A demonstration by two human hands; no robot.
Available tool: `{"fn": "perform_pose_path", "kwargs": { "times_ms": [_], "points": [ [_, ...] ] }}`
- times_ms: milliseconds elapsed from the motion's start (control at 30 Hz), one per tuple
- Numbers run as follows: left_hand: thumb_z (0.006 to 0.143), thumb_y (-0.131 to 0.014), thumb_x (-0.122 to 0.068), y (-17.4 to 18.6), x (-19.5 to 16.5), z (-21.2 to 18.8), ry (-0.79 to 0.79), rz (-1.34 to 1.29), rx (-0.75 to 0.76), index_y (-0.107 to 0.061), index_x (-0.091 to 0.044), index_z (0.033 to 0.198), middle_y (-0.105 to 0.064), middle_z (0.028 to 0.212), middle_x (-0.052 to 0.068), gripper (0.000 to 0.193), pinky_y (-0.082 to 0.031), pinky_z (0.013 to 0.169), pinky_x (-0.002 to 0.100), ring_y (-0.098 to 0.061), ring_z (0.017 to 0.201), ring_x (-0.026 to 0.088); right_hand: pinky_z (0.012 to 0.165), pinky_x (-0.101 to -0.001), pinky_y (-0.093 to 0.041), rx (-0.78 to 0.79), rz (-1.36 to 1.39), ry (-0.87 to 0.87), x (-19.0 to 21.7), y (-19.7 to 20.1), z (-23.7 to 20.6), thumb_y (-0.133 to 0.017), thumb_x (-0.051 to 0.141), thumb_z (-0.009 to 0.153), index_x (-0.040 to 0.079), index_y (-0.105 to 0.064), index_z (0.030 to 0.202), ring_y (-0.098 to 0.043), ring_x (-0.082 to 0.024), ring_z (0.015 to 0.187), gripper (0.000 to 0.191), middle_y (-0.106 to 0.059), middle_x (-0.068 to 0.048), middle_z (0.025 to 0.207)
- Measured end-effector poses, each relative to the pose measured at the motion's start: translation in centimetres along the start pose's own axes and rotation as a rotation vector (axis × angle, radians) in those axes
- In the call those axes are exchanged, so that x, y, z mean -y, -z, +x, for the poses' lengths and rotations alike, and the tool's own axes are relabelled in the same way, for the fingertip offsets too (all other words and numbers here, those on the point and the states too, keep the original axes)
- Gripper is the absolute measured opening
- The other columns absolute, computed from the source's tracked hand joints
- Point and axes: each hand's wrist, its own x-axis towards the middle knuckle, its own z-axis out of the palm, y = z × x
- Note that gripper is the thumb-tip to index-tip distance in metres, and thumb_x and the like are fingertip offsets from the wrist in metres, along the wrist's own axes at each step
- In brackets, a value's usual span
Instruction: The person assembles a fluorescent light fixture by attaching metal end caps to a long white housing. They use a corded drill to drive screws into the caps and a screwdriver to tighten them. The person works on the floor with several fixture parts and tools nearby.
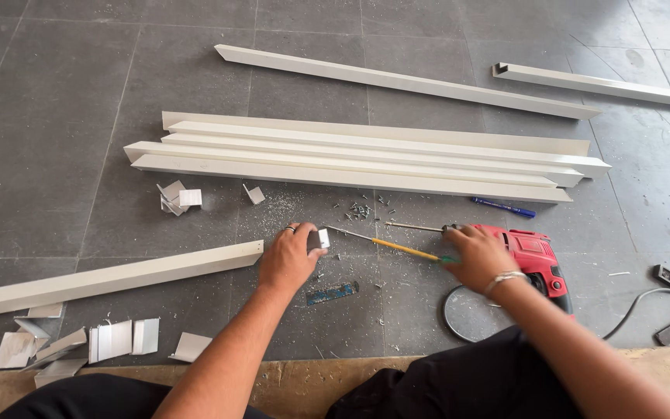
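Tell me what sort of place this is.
Probably a makeshift floor workspace for cutting and joining metal framing, perhaps on a building site. White mitre-cut profiles lie on grey floor tiles, a red electric drill sits by the right hand, with screws scattered among metal shavings.

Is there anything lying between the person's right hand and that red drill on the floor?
Nothing visible does. The right hand rests right against the red drill, over its front end, with a yellow-handled tool under the fingertips. The left hand holds a small metal bracket off to the side, apart from the drill.
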Motion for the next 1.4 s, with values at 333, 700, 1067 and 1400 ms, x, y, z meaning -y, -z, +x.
{"fn": "perform_pose_path", "kwargs": {
  "times_ms": [333, 700, 1067, 1400],
  "points": [
    [0.076, -0.087, -0.027, 0.1, -4.0, -3.0, -0.227, -0.101, -0.228, -0.066, -0.010, 0.109, -0.073, 0.106, 0.011, 0.042, -0.059, 0.078, 0.042, -0.071, 0.099, 0.030, 0.067, -0.0296, -0.059, 0.151, 0.879, -0.523, 13.2, -3.9, 4.2, -0.077, 0.038, 0.087, 0.007, -0.081, 0.101, -0.074, -0.013, 0.067, 0.035, -0.079, -0.008, 0.078],
    [0.082, -0.081, -0.023, -2.9, -3.7, -1.6, -0.244, 0.024, -0.113, -0.064, -0.004, 0.117, -0.073, 0.101, 0.014, 0.043, -0.060, 0.078, 0.041, -0.073, 0.095, 0.029, 0.060, -0.0312, -0.058, 0.157, 1.164, -0.724, 11.7, -8.2, 4.6, -0.076, 0.023, 0.088, 0.001, -0.080, 0.091, -0.069, -0.013, 0.060, 0.022, -0.079, -0.009, 0.077],
    [0.088, -0.077, -0.029, -2.3, -3.0, -0.6, -0.110, -0.189, -0.016, -0.071, -0.010, 0.092, -0.075, 0.084, 0.010, 0.021, -0.058, 0.066, 0.044, -0.075, 0.078, 0.026, 0.067, -0.0322, -0.057, 0.077, 0.853, -0.482, 11.7, -8.7, 5.3, -0.074, 0.024, 0.090, 0.009, -0.078, 0.100, -0.072, -0.014, 0.068, 0.018, -0.077, -0.007, 0.078],
    [0.085, -0.081, -0.043, -1.7, -2.8, -0.6, -0.006, -0.210, 0.051, -0.075, -0.010, 0.088, -0.073, 0.068, 0.008, 0.033, -0.053, 0.051, 0.037, -0.070, 0.057, 0.018, 0.067, -0.0329, -0.062, 0.155, 1.548, -0.704, 12.4, -8.2, 4.8, -0.071, 0.016, 0.094, 0.003, -0.077, 0.104, -0.068, -0.014, 0.068, 0.017, -0.074, -0.007, 0.080]
  ]
}}
